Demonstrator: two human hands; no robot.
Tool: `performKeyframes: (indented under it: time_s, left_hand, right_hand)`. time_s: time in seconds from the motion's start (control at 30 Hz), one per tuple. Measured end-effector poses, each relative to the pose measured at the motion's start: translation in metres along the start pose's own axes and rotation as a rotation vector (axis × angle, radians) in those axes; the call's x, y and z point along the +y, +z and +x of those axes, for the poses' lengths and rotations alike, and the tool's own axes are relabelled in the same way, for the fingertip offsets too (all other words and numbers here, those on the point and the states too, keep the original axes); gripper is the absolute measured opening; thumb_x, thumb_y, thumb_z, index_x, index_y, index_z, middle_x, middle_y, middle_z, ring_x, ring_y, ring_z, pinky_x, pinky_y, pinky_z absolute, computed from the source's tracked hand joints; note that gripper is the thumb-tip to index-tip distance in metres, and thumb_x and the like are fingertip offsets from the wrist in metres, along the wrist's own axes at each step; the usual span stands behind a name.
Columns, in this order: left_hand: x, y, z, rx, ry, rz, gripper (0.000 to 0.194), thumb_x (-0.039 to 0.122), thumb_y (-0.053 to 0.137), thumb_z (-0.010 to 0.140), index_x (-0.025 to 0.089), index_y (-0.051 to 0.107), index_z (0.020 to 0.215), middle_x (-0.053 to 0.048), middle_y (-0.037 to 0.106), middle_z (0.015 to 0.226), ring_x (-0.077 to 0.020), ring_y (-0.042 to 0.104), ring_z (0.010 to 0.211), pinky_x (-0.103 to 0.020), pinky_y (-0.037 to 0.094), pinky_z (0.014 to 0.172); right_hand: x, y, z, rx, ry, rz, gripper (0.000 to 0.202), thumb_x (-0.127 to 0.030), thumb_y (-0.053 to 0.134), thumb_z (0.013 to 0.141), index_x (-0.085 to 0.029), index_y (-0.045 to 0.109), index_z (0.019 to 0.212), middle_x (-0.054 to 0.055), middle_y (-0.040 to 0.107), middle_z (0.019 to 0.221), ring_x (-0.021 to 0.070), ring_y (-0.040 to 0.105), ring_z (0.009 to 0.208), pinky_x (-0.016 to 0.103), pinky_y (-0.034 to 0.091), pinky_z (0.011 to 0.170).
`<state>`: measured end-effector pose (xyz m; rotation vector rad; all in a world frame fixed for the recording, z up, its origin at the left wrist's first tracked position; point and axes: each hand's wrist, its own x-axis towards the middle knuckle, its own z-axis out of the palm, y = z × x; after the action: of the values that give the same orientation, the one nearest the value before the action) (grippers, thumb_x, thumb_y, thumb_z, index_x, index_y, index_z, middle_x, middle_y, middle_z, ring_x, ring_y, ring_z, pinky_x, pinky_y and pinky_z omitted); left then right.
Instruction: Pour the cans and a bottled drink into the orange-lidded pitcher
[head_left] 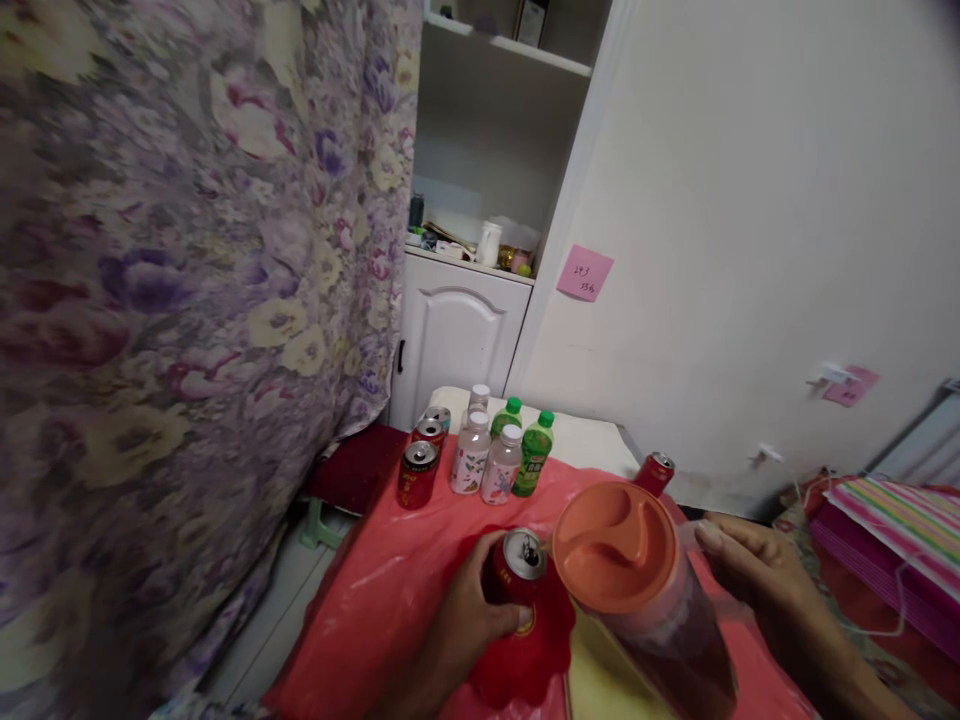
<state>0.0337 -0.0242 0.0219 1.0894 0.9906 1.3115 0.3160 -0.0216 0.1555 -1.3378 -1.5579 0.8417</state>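
The pitcher (652, 622) is leaning above the table (581, 440), with its orange lid (600, 570) tipping toward a dark red can (512, 582) and its spout sitting just beside the can's top. A dark drink (679, 660) is showing through the clear side. I cannot tell if any drink is running out. The right hand (750, 565) is holding the pitcher's handle, its fingers closing around it. The left hand (476, 610) is hugging the can, its thumb pressing the front. The can is standing upright over a red dish (525, 665) with a wavy edge, and something yellow (604, 670) is lying under the pitcher. A shiny red cover (352, 620) is spreading over the table. Farther back, three cans (418, 478) are standing on the left, next to three white-capped bottles (470, 460) and two green bottles (534, 455). Another red can (652, 474) is peeking out behind the pitcher. Past the table, a flowery curtain (187, 300) is hanging beside a white cupboard (465, 330), and a pink note (585, 273) is sticking to the wall (750, 200).
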Motion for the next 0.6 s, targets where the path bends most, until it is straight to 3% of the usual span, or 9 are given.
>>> performKeyframes:
  time_s: [0.6]
  left_hand:
    - [-0.0008,0.0000,0.0014,0.029,0.021,-0.032,0.074,0.008,0.078,0.046,0.019,0.061,0.117,-0.010,0.073,0.121,-0.0349,0.062,0.118,-0.045,0.046,0.104]
  right_hand:
    - [0.0083,0.0074,-0.0047,0.025,0.007,0.031,0.059,-0.070,0.065,0.077,-0.025,0.031,0.058,-0.007,0.019,0.062,0.0121,0.015,0.061,0.033,0.011,0.057]
